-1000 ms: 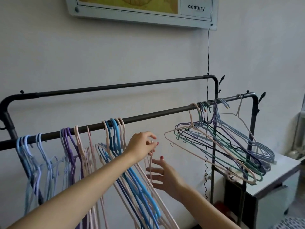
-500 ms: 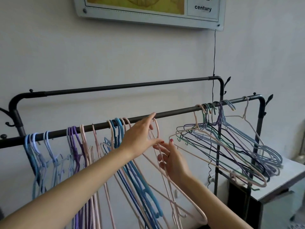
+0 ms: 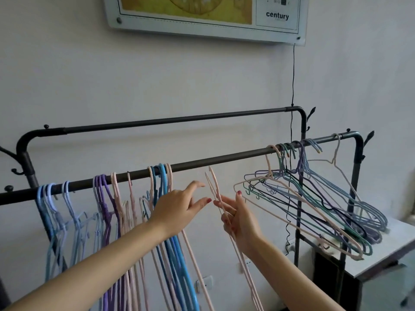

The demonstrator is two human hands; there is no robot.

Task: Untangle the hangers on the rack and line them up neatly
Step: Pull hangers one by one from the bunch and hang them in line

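A dark metal rack has a front rail (image 3: 224, 159) running from lower left to upper right. Blue, purple and pink hangers (image 3: 107, 198) hang in a row on its left half. A tangled bunch of pink, green, purple and blue hangers (image 3: 318, 198) splays out at the right end. My right hand (image 3: 240, 218) pinches the necks of two pink hangers (image 3: 213, 187), whose hooks are just below the rail, off it. My left hand (image 3: 177, 207) hovers beside them with fingers spread, holding nothing.
A second, higher rail (image 3: 175, 120) runs behind the first. A black cord (image 3: 292, 86) drops from a framed wall chart (image 3: 202, 16) past the rack. A white cabinet (image 3: 395, 241) stands at the lower right under the tangled bunch.
The pink hangers' hooks have come down off the rail in my right hand. My left hand has let go of the rail area and dropped lower, fingers spread.
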